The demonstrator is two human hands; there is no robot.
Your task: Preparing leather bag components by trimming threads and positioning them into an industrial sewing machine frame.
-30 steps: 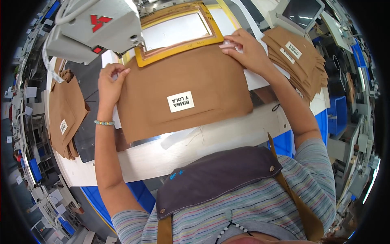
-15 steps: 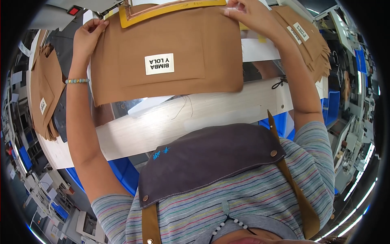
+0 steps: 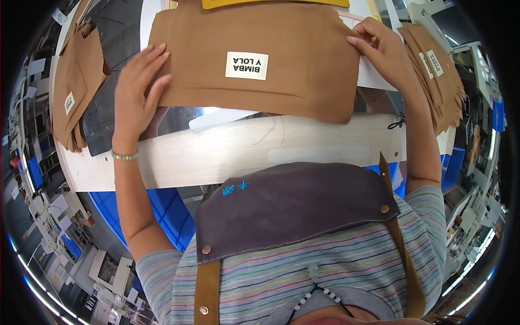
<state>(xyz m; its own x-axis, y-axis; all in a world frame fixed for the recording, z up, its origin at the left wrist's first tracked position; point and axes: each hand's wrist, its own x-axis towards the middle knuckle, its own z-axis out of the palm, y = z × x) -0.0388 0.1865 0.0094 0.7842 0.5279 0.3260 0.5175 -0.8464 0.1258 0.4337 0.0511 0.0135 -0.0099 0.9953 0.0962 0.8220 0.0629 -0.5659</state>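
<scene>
A brown fabric panel (image 3: pixel 203 46) lies spread across the work table, with a sewn white label (image 3: pixel 247 65) near its middle. My left hand (image 3: pixel 142 86) rests along the panel's left edge, fingers stretched out and thumb apart. At the panel's upper right edge, my right hand (image 3: pixel 382 49) pinches the fabric between thumb and fingers. A yellow template frame (image 3: pixel 276 3) lies over the panel's far edge, partly cut off by the top of the view.
Stacks of similar brown panels lie at the left (image 3: pixel 81 97) and at the right (image 3: pixel 433 76). A pale wooden table edge (image 3: pixel 227 154) runs in front of me. Blue bins (image 3: pixel 162 214) stand below it. A loose thread and a small black cord (image 3: pixel 397 124) lie on the table.
My left hand has let go of the panel's upper left corner and moved down its left edge, opening its fingers. My right hand has slid slightly down the right edge. The view has shifted.
</scene>
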